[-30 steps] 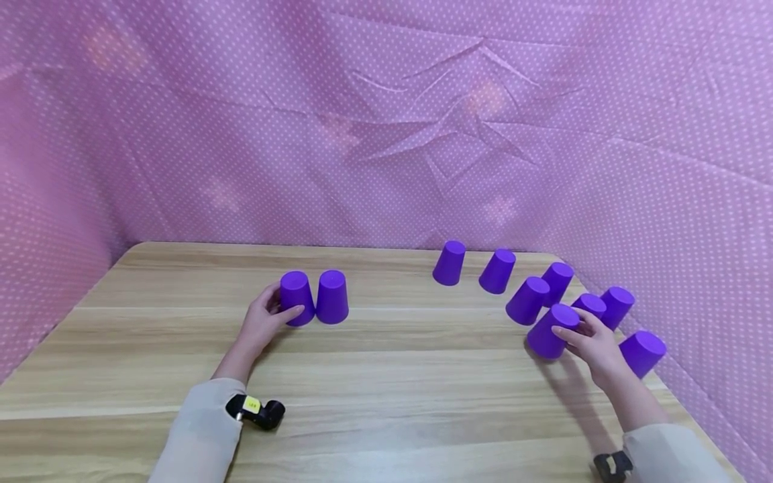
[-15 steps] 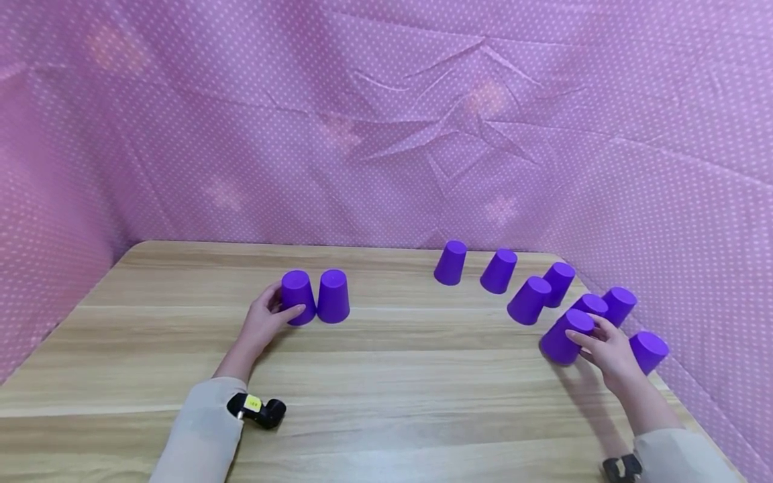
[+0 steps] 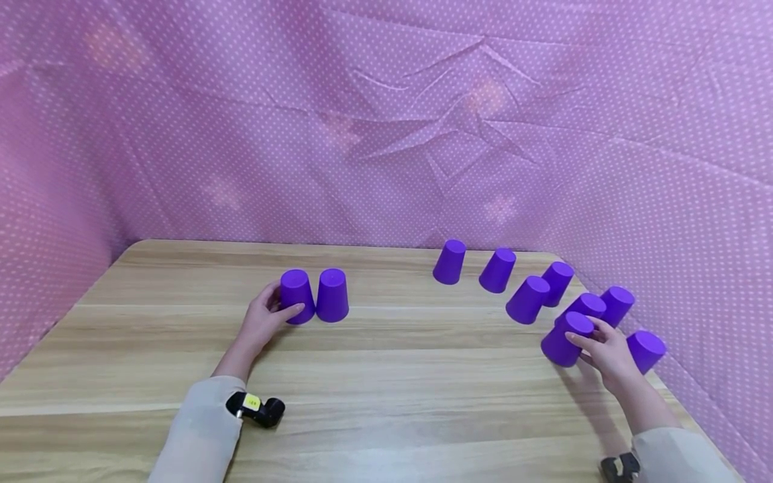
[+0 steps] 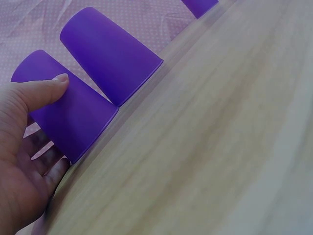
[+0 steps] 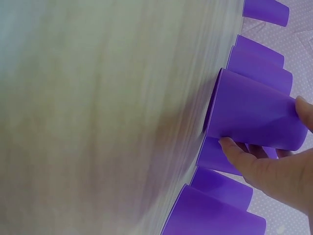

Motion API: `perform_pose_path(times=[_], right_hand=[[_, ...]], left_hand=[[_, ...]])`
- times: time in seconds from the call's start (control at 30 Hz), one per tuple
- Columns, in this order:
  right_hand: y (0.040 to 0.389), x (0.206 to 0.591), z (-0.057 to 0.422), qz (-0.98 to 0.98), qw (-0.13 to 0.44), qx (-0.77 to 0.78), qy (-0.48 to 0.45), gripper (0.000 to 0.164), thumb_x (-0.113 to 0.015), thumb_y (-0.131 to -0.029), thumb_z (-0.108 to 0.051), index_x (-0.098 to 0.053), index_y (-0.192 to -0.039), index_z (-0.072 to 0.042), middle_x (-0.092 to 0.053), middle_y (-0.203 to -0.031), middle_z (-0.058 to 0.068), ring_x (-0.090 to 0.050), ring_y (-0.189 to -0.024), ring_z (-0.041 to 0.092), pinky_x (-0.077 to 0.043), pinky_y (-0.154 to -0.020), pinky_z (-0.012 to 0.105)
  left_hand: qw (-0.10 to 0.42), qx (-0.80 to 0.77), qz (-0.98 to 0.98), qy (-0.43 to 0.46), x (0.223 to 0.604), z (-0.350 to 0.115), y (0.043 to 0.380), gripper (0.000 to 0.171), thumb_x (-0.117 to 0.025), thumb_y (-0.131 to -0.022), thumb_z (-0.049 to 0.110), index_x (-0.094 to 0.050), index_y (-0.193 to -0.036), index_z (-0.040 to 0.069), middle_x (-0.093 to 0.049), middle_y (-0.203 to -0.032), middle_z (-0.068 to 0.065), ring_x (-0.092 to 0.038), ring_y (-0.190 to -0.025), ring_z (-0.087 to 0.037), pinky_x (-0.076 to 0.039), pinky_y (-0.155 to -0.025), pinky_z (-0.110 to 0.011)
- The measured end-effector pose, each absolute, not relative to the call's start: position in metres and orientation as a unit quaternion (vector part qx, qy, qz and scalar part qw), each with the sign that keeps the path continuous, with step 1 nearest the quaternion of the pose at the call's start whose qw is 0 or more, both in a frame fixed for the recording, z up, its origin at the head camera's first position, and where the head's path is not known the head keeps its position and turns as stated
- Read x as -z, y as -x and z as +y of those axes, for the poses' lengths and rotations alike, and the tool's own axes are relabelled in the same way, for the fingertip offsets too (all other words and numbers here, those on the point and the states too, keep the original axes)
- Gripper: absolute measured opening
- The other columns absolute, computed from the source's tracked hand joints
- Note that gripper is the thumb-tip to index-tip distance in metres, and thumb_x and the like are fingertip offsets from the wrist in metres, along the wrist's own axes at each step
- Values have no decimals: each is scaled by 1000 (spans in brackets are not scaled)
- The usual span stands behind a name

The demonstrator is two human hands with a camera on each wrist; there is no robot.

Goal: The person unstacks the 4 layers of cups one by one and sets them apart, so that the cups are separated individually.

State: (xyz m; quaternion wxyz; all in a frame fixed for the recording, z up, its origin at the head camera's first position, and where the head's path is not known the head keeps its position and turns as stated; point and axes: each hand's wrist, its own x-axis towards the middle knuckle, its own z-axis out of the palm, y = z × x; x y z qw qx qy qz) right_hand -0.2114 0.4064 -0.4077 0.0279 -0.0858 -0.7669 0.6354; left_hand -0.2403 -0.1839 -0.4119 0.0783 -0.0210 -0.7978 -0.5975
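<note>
Upside down on the wooden table at the left, a purple cup is gripped by my left hand, its thumb across the near side. A second upturned purple cup stands right beside it, their rims meeting in the left wrist view, where the thumb lies over the held cup. On the right, my right hand grips another inverted purple cup between thumb and fingers. In the right wrist view this cup has its rim close over the tabletop, slightly tilted.
Several more upturned purple cups stand around my right hand and toward the back, among them one behind the held cup, one by the wrist and one far back. A pink dotted cloth hangs around the wooden table.
My right hand has moved its cup a little to the right and nearer to me, then barely shifted over the last half second. The left hand has stayed on its cup.
</note>
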Motion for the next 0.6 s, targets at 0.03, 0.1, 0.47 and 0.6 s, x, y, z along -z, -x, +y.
perform_pose_path(times=[0.03,0.1,0.47,0.6], right_hand=[[212,409,407,-766,28,-637,86,60,-71,-72,-19,-39,-121,-13,-45,-98,-3,-53,-78,0,-49,-66,20],[212,407,407,-764,24,-640,85,59,-71,-72,-19,-39,-121,-14,-45,-98,-3,-53,-78,1,-49,-67,22],[213,414,412,-778,35,-622,80,66,-69,-73,-22,-33,-126,-8,-44,-100,-2,-52,-79,-2,-50,-66,22],[215,418,418,-786,34,-613,73,69,-68,-74,-24,-30,-130,-7,-45,-100,-3,-51,-80,-3,-50,-68,24]], left_hand=[[77,597,-798,21,412,-184,240,71,-68,-75,20,-29,-131,-1,-36,-126,-26,-33,-117,-33,-29,-97,-39],[74,595,-800,21,411,-184,240,72,-68,-75,20,-29,-131,-1,-35,-127,-26,-32,-117,-34,-29,-97,-39],[69,594,-802,20,409,-184,239,72,-67,-75,22,-28,-132,-1,-35,-127,-25,-32,-117,-33,-28,-98,-39],[66,595,-801,19,409,-185,239,71,-67,-76,21,-28,-132,0,-35,-127,-25,-33,-117,-33,-29,-97,-39]])
